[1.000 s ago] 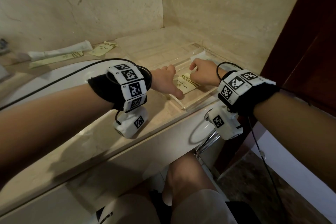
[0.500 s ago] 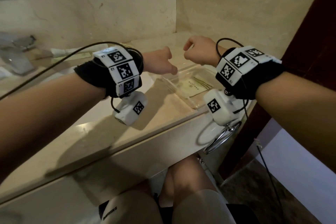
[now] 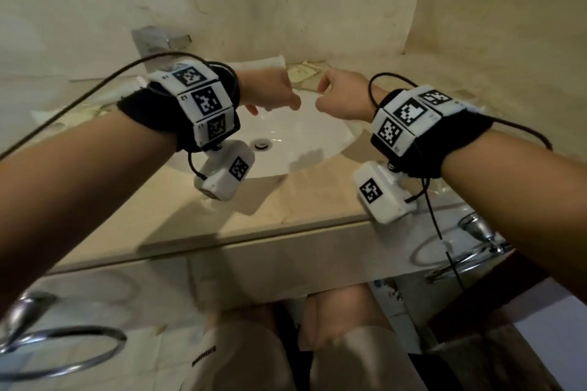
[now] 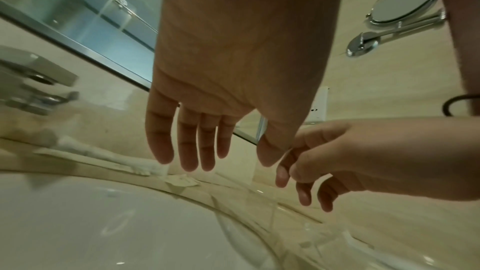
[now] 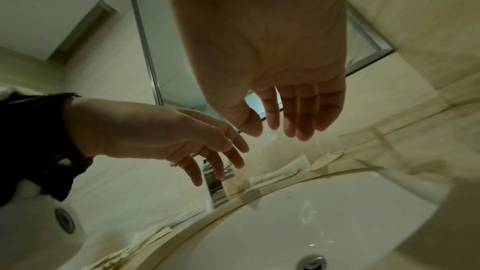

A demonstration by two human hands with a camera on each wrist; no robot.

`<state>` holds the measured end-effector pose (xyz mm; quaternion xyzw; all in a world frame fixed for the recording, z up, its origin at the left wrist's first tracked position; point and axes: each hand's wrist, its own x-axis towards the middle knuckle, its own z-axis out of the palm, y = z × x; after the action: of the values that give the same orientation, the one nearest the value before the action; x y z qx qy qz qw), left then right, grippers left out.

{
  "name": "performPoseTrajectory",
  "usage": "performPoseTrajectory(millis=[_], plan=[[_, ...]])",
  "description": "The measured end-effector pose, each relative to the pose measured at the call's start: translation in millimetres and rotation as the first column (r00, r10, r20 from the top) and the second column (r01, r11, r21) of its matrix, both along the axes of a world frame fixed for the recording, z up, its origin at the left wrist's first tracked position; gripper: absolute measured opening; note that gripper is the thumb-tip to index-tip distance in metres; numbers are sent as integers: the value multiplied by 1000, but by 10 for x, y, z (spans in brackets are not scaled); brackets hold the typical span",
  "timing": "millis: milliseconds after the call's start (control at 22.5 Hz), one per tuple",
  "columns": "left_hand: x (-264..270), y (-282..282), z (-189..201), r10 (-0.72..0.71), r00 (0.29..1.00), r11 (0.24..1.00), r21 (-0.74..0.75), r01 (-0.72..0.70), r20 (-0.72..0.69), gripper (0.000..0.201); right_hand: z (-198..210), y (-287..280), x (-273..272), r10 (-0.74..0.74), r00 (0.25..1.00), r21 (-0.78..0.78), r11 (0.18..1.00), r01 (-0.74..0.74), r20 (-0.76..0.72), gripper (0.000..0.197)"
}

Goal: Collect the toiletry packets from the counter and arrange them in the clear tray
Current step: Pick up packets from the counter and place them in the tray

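I count the toiletry packets from the sink (image 3: 286,143) outward: one square cream packet (image 3: 303,72) lies on the counter (image 3: 317,197) just behind the sink's far rim, a long flat packet (image 5: 322,161) lies beside it along that rim, and a white tube (image 4: 103,154) rests against the long packet, nearer the faucet (image 3: 158,41). More flat packets (image 3: 92,109) sit at the sink's left rim, too blurred for me to count. That makes three I can tell apart, and none is in either hand. I cannot see the clear tray in the present views.

Two hands hang above the sink, close together but apart. My left hand (image 4: 228,81) has its fingers (image 4: 187,147) straight and slightly spread, holding nothing. My right hand (image 5: 270,59) is the same, its fingers (image 5: 298,114) loosely extended and empty.

A second ago both hands were down at the tray, on the packet lying in it, to the right of the sink. Half a second ago they had lifted clear, leaving that packet in the tray. Now they have swung left over the sink, toward the packets behind it.
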<state>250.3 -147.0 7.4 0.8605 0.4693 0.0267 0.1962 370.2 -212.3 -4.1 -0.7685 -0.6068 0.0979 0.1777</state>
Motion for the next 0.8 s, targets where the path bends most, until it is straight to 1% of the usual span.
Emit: performPoseTrajectory(millis=[178,311,400,578,755,800], plan=[[-378,102,-41,90,996,996,7,-90,-21,30,-46,173,-317,77,997,-15,997,-77,-1,39],[-741,160,-67,178,984,984,11,-178,-20,19,-83,338,-586,136,990,-51,989,-138,-33,40],[-908,199,-90,217,976,976,14,-217,-18,17,-114,428,-698,149,988,-59,987,-151,-33,43],[-1317,276,-120,313,949,950,15,-313,-26,18,-136,625,-968,239,971,-108,965,-241,-31,42],[-1668,409,-140,388,918,921,64,-383,-79,29,-140,878,-1189,282,958,-117,951,-286,-48,38],[-1767,449,-134,409,908,912,78,-403,-88,26,-148,952,-1268,299,953,-133,944,-302,-44,38]])
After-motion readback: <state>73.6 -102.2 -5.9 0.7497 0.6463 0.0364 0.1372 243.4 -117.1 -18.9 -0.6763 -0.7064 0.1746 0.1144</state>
